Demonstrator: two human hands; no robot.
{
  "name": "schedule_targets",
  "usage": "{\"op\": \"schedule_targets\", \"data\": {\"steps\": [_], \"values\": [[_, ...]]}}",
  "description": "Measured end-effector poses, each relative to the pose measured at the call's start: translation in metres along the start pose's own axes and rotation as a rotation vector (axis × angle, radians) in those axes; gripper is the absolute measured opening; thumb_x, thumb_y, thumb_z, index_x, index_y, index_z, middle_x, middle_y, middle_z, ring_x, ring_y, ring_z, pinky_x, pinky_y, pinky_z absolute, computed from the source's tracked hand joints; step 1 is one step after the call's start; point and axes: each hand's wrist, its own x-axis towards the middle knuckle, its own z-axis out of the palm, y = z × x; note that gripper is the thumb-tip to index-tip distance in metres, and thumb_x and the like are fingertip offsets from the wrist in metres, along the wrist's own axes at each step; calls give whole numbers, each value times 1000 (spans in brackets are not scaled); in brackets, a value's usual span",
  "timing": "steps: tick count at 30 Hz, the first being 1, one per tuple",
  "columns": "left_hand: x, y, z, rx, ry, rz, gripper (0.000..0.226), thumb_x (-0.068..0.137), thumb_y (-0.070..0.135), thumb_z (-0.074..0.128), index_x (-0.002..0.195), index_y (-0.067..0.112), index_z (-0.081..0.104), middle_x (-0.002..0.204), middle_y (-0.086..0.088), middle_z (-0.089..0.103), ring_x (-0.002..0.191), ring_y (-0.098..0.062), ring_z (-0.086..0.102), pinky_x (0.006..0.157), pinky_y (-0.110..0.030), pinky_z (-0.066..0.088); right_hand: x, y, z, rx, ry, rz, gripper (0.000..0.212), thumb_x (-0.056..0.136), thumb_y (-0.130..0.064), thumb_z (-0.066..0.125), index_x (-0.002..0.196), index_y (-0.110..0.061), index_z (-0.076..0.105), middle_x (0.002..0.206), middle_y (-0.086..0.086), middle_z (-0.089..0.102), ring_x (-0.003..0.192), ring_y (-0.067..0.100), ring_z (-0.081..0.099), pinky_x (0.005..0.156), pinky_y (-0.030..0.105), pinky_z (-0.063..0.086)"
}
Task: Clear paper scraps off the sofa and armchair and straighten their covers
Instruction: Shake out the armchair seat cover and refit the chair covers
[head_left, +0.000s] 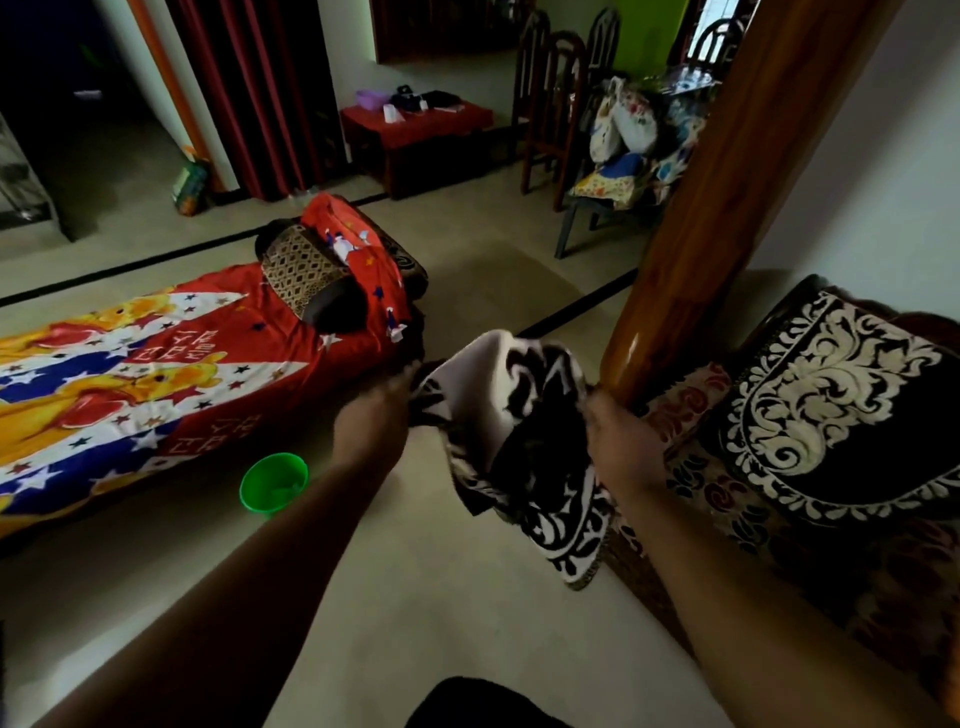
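Observation:
A black-and-white patterned cover (524, 426) hangs bunched in the air between my hands, blurred by motion. My left hand (371, 415) grips its left edge and my right hand (618, 441) grips its right edge. Its lower end droops toward the floor beside the armchair (737, 483) at the right. A second black-and-white cover (831, 410) lies over the armchair's backrest. The sofa (156, 384) at the left wears a red cartoon-print cover, with a patterned cushion (306, 270) at its far end. No paper scraps show on either seat.
A green plastic bucket (274, 483) stands on the floor by the sofa's front. A wooden pillar (727, 182) rises right behind the armchair. Farther back are a red low table (415, 130), dining chairs (550, 104) and a chair piled with cloth bags (634, 145).

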Motion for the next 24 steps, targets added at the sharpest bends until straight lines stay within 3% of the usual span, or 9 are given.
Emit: {"op": "schedule_targets", "data": {"steps": [2, 3, 7, 9, 11, 13, 16, 20, 24], "values": [[-4, 6, 5, 174, -448, 77, 31, 94, 20, 57, 122, 27, 68, 117, -5, 72, 102, -27, 70, 84, -38, 58, -3, 13, 11, -94, -372, 47, 44, 88, -56, 54, 101, -15, 61, 97, 10, 71, 88, 28, 69, 77, 40, 56], [-6, 7, 5, 181, -542, 55, 31, 93, 23, 58, 122, 31, 68, 120, -2, 71, 106, -25, 69, 87, -36, 57, -2, 19, 19, -83, -380, 38, 50, 82, -62, 53, 99, -16, 63, 99, 10, 72, 89, 27, 69, 78, 40, 56], [-1, 13, 10, -39, -33, -87, 25, 97, 22, 53, 117, 27, 68, 105, -8, 73, 97, -33, 70, 70, -35, 48, 1, 19, -1, 29, 49, -15, 21, 103, -39, 44, 109, -27, 59, 84, 7, 69, 76, 32, 67, 59, 34, 52], [-5, 17, 14, 97, -175, -8, 18, 97, 21, 53, 105, 19, 69, 99, -8, 73, 94, -33, 70, 67, -33, 47, -2, 20, -7, 173, 71, 83, 25, 100, -45, 44, 99, -27, 62, 89, 8, 72, 83, 33, 70, 57, 30, 48], [-16, 15, 18, 230, -403, 106, 21, 96, 22, 54, 109, 24, 70, 108, -3, 72, 100, -27, 70, 75, -34, 55, -7, 24, -5, 268, -161, 233, 27, 97, -47, 46, 78, -31, 58, 105, 10, 72, 98, 29, 69, 63, 26, 48], [-10, 5, 12, 162, -252, 56, 30, 97, 22, 51, 122, 31, 65, 112, -3, 72, 100, -28, 70, 78, -37, 58, -9, 33, -9, 292, -160, 316, 27, 100, -44, 44, 83, -29, 58, 107, 11, 71, 97, 25, 68, 59, 27, 42], [4, 0, -2, 70, 71, -37, 30, 96, 25, 50, 123, 29, 64, 105, -7, 73, 91, -34, 71, 70, -40, 55, -1, 49, -18, 86, 167, 126, 26, 106, -38, 38, 111, -22, 57, 93, 9, 68, 86, 32, 66, 64, 32, 38], [-2, 7, 4, 250, -368, 64, 31, 96, 24, 52, 124, 27, 66, 118, -5, 70, 106, -28, 69, 80, -38, 55, -14, 48, -3, -62, -361, -166, 17, 104, -35, 43, 102, -25, 56, 96, -5, 56, 99, 25, 63, 71, 30, 39], [-9, 26, 9, -29, 48, -90, 27, 96, 20, 53, 119, 22, 67, 106, -12, 73, 96, -37, 69, 72, -37, 49, -11, 38, 3, 114, 68, -29, 17, 103, -36, 42, 111, -31, 56, 93, 5, 68, 83, 31, 65, 66, 41, 54]]}}
